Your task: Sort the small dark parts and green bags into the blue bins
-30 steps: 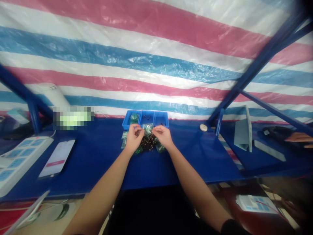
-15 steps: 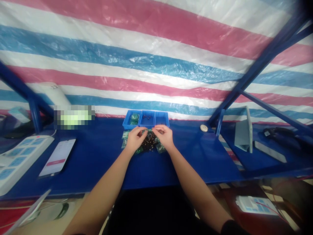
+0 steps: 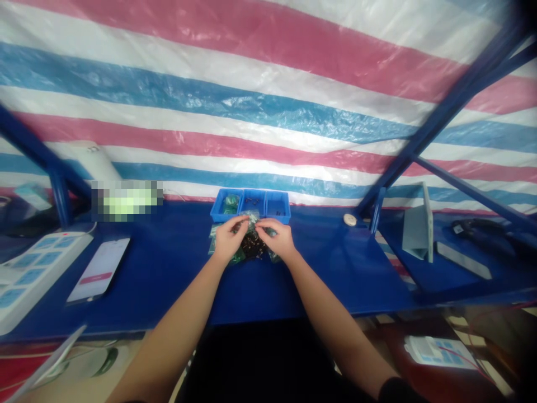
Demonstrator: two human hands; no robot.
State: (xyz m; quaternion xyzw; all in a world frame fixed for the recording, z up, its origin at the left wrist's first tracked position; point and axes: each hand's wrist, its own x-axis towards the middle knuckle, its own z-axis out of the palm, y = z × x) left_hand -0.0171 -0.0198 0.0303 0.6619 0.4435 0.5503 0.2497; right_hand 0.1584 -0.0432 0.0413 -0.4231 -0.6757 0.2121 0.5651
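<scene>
Blue counter [image 3: 168,274], centre frame: left hand [image 3: 226,242] and right hand [image 3: 280,239] both pinched tight on a small plastic bag [image 3: 250,219], over the dark pile of parts [image 3: 253,246], just below the tray [image 3: 287,209].

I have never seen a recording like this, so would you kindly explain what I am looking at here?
There is no machine: a person works with bare hands, and the view comes from a camera worn on their head, looking forward and down. The left hand and right hand meet over a blue table and seem to pinch a small plastic bag between them. Under them lies a pile of small dark parts with greenish bags around it. Just behind stands a blue tray with three compartments. Farther left lie a phone and a white power strip. A striped tarp hangs behind.
</scene>
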